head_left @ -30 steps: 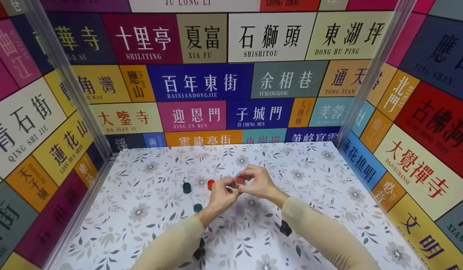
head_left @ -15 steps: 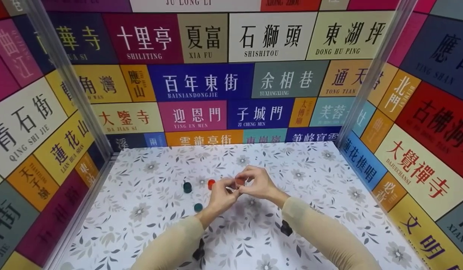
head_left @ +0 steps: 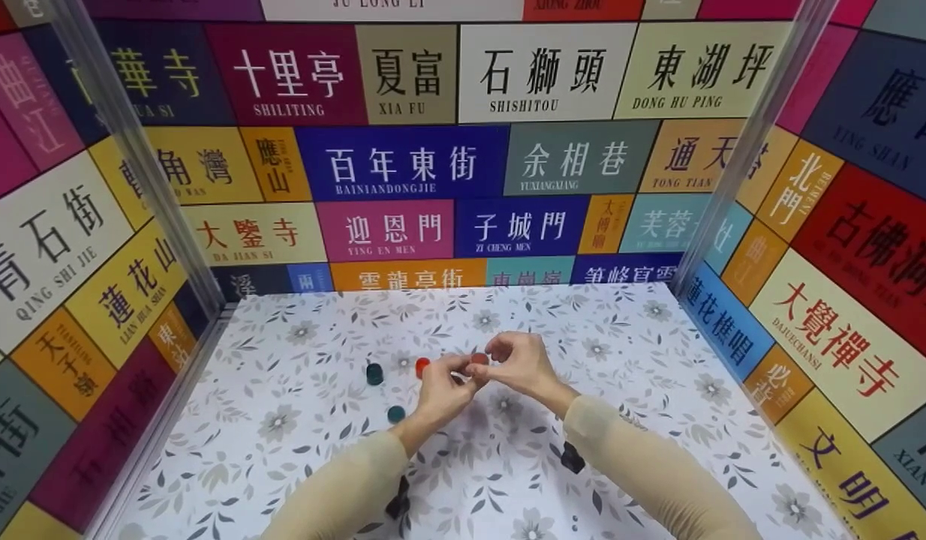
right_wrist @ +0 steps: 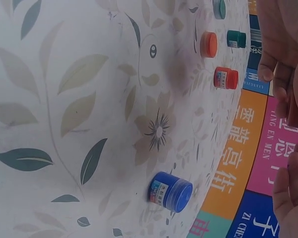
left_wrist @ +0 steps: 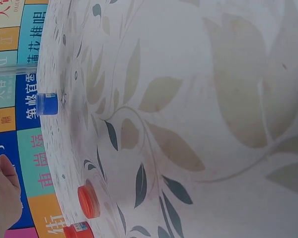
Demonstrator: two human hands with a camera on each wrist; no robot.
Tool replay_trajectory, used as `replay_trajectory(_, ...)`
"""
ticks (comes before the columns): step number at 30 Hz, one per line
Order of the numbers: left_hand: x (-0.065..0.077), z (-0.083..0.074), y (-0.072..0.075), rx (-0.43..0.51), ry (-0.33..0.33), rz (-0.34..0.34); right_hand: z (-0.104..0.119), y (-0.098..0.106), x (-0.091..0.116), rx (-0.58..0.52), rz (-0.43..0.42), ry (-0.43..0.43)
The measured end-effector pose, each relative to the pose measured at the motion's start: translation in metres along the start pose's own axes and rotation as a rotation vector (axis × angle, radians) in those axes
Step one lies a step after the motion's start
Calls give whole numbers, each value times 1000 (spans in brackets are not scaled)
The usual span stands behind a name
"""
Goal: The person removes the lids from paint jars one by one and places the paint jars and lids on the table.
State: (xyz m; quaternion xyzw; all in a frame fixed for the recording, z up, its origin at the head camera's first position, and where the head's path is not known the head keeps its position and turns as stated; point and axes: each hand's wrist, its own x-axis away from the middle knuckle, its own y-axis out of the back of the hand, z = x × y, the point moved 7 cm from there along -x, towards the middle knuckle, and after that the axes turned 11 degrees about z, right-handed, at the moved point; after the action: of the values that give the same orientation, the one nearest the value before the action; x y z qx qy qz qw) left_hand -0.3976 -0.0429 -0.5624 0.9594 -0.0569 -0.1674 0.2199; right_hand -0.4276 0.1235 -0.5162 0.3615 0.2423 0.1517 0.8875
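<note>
My left hand (head_left: 444, 386) holds a small reddish-brown paint jar (head_left: 479, 360) above the table. In the right wrist view the jar (right_wrist: 297, 113) is partly covered by the left fingers. My right hand (head_left: 524, 364) is close beside it, its forefinger lifted off and its thumb near the jar's edge. Seen from the right wrist, the right hand (right_wrist: 294, 191) is a little apart from the jar, fingers loosely bent. Only a part of the left hand (left_wrist: 2, 191) appears in the left wrist view.
On the flowered table (head_left: 298, 465) stand a green jar (head_left: 374, 374), a red jar (head_left: 423, 367) and a blue jar (right_wrist: 171, 192). A green lid (head_left: 396, 414) and an orange lid (right_wrist: 208, 44) lie near them. Panels with printed lettering (head_left: 403, 165) enclose the table.
The right hand's forefinger has lifted away from the jar and the hand has shifted slightly right. The left hand has stayed nearly still with the jar.
</note>
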Motion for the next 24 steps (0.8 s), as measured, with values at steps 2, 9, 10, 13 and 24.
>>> replay_trajectory(2,0,0,0,-4,4,-5,2,0,0,7,-4,-10)
replay_trajectory(9,-1,1,0,-3,21,4,4,-4,-2,10,2,-17)
replay_trajectory(10,0,2,0,-7,18,5,5,-4,-1,10,6,-11)
replay_trajectory(13,0,3,0,-11,-2,8,8,-6,-1,9,21,17)
replay_trajectory(24,-1,3,-2,-16,-33,14,13,-8,0,-1,36,180)
